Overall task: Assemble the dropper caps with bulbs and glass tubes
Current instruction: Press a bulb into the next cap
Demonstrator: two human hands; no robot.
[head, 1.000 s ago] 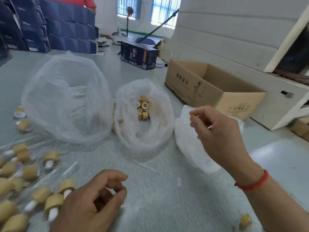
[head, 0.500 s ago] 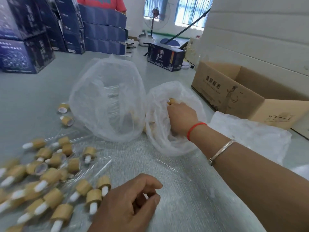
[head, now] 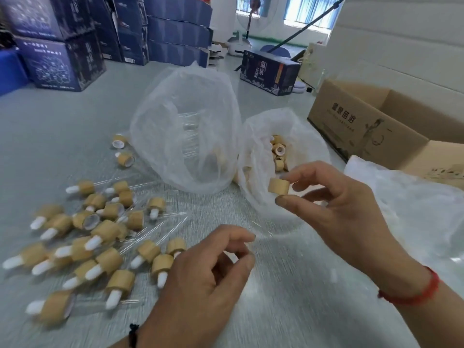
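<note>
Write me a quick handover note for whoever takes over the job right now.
Right hand: pinches a bare cap between thumb and forefinger, in front of the cap bag.
Left hand: fingers curled, thumb and forefinger close together; whether that grip holds a bulb is unclear.
Parts: more bare caps in the cap bag; glass tubes in the big bag; one loose tube on the table between the hands.
Done: a pile of assembled droppers at left.
Left: fit a bulb and tube to the held cap, then work through the caps in the bag and two loose caps beside the big bag.
</note>
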